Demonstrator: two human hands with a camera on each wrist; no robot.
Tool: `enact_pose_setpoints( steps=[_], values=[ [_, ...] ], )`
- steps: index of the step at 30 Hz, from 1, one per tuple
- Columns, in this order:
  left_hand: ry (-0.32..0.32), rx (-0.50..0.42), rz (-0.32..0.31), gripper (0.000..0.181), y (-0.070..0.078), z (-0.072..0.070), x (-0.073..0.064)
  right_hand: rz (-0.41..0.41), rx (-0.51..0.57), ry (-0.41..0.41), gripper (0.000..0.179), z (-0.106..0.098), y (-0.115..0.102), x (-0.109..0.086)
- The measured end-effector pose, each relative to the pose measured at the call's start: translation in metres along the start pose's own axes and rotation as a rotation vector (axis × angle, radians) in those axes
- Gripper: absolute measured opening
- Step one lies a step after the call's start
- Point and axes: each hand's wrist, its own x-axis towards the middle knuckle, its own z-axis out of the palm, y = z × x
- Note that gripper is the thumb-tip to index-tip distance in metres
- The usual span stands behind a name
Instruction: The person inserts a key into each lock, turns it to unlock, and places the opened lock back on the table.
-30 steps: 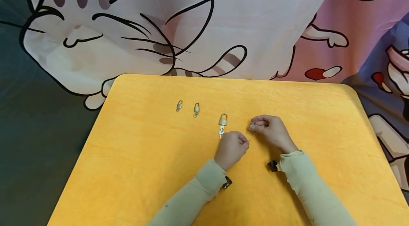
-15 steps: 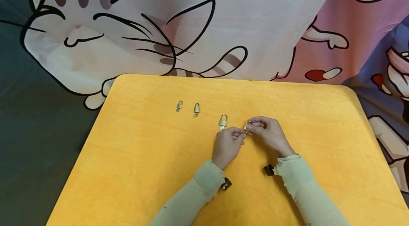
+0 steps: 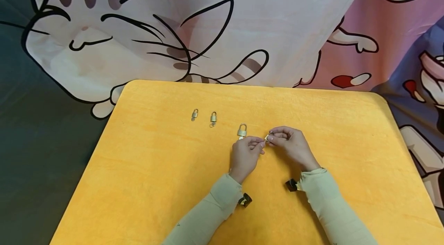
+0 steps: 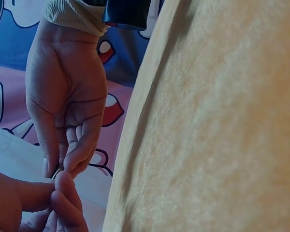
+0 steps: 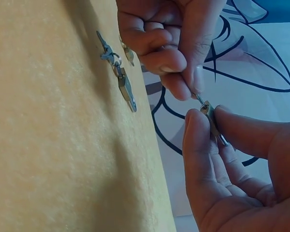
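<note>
Between thumb and fingertips my right hand (image 3: 293, 146) holds a small brass padlock (image 5: 210, 121); its shackle points away from my left hand. My left hand (image 3: 245, 156) pinches a small key (image 5: 199, 100), whose tip is right at the keyhole end of the padlock. Most of the key is hidden by the left thumb and finger. In the left wrist view the fingertips of both hands meet, and only a sliver of metal shows. Just beyond the left hand lies a larger padlock (image 3: 242, 133), its keys (image 5: 108, 54) on a ring and partly covered by that hand in the head view.
Two smaller padlocks, a brass one (image 3: 213, 117) and a greyish one (image 3: 195, 114), lie farther left, each with small keys. All rest on a yellow-covered table (image 3: 156, 168). A cartoon-printed cloth (image 3: 277, 17) hangs behind the far edge.
My left hand has moved up and slightly left, bringing the key to the padlock. The right hand has shifted slightly left with the padlock, which is now turned toward the key.
</note>
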Motion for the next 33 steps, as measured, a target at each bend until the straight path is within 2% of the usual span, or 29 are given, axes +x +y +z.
enact_pose_setpoints(
  steps=[10,16,23,33],
  values=[
    [-0.016,-0.009,-0.02,0.014,-0.006,0.0,0.001,-0.001,-0.001,0.028,0.036,0.001,0.001,-0.002],
    [-0.086,0.038,-0.053,0.026,-0.009,-0.001,0.0,0.004,0.043,0.038,0.038,0.0,0.002,-0.002],
    [-0.132,0.029,0.014,0.022,-0.009,-0.002,0.0,0.006,0.061,0.025,0.038,0.0,0.002,-0.003],
    [-0.179,0.017,0.067,0.019,-0.011,-0.002,0.0,-0.002,0.064,-0.011,0.04,-0.001,0.004,-0.006]
  ],
)
